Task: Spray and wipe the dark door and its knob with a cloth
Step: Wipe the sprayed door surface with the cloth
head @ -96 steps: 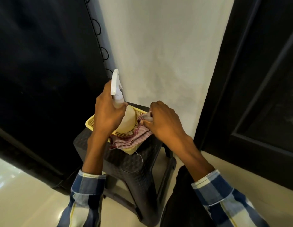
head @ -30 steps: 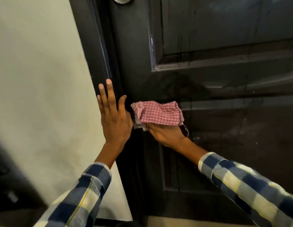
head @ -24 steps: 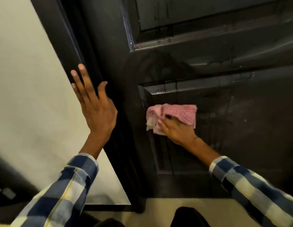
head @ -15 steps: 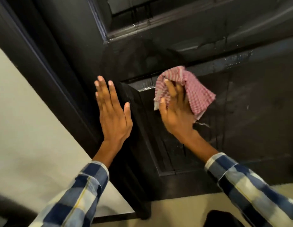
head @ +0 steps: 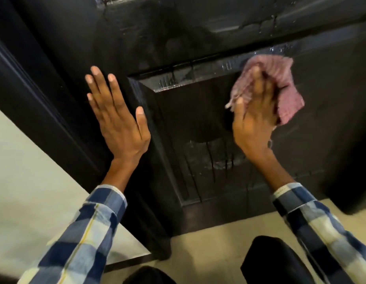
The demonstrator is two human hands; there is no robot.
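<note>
The dark panelled door [head: 198,119] fills most of the view, with wet drip streaks on its lower recessed panel. My left hand [head: 116,117] lies flat, fingers straight, on the door's left stile beside that panel. My right hand [head: 253,119] presses a pink checked cloth [head: 288,99] against the panel's upper right part, just under the wet horizontal moulding. Its fingers are stretched out over the bunched cloth. The knob and the spray bottle are out of view.
The dark door frame [head: 34,89] runs diagonally at the left, with a pale wall [head: 24,171] beyond it. Beige floor [head: 208,238] shows below the door. My dark-clothed knee [head: 270,261] is at the bottom edge.
My right hand has swept the cloth to the right across the lower panel. My left hand has stayed flat on the door. My view has tilted further down the door.
</note>
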